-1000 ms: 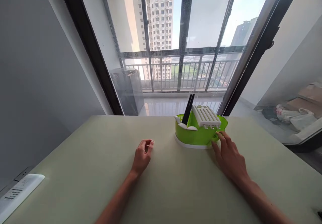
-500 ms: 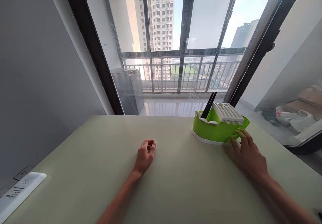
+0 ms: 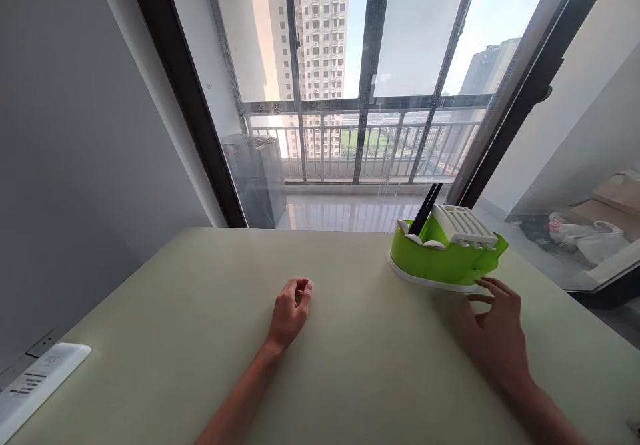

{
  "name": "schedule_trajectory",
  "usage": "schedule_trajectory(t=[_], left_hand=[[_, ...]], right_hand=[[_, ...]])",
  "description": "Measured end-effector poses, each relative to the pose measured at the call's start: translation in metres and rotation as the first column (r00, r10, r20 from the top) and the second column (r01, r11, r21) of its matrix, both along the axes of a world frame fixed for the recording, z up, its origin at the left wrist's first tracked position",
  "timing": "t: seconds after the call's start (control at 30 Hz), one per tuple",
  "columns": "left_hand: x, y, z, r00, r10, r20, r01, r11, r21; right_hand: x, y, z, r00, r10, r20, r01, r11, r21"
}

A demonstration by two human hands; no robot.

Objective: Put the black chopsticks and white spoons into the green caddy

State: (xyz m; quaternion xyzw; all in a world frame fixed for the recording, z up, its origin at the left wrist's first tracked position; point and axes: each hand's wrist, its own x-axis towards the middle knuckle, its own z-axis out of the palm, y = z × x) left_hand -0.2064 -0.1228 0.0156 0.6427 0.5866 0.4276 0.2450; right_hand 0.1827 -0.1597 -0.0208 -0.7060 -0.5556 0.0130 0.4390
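Behind the table a tall glass door (image 3: 370,72) with dark frames looks onto a balcony railing and high apartment towers; a grey wall closes the left side, and at the far right some bags and boxes (image 3: 590,228) lie on the floor outside.

Next in size is the pale green table (image 3: 210,338), which fills the near half of the view. At its near left edge lies a white remote-like device (image 3: 35,382).

On the far right part of the table stands the green plastic caddy (image 3: 445,262), on a white base. A white slotted insert (image 3: 463,225) sits in its top, tilted, two dark sticks (image 3: 427,208) lean out toward the far left, and small white pieces rest on its left rim. I judge it to be light, stiff and rather smooth, so it should slide easily on this surface and could tip if it is pushed high. The green lip on its near right side, or both side walls, look like the safest places to hold it; the loose insert and sticks are not.

The right hand (image 3: 497,338) is just near the caddy, fingers spread and half open, holding nothing; the fingertips are very close to the green lip, but contact I cannot confirm.

The left hand (image 3: 290,312) rests on the table near the middle, well apart from the caddy, loosely curled with thumb and fingertips close together, holding nothing that I can see.
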Motion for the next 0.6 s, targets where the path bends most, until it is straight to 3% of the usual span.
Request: schedule_trajectory(t=[0.1,0.2,0.27,0.47,0.6], left_hand=[[0.000,0.001,0.000,1.000,-0.002,0.001,0.002,1.000,-0.018],[0.000,0.001,0.001,1.000,-0.008,0.008,0.008,1.000,-0.028],[0.000,0.000,0.003,1.000,-0.011,0.014,0.011,0.999,-0.036],[0.001,-0.002,0.010,0.999,-0.013,0.031,0.016,0.995,-0.094],[0.001,-0.002,0.013,0.998,-0.018,0.053,0.026,0.990,-0.136]], right_hand=[[-0.031,-0.007,0.001,0.954,0.171,-0.247,-0.181,0.983,-0.020],[-0.062,-0.006,0.004,0.809,0.375,-0.452,-0.443,0.895,-0.049],[-0.082,0.001,0.007,0.710,0.432,-0.555,-0.549,0.834,-0.052],[-0.149,0.028,0.019,0.425,0.462,-0.778,-0.678,0.732,0.064],[-0.167,0.034,0.017,0.444,0.476,-0.759,-0.699,0.714,0.038]])
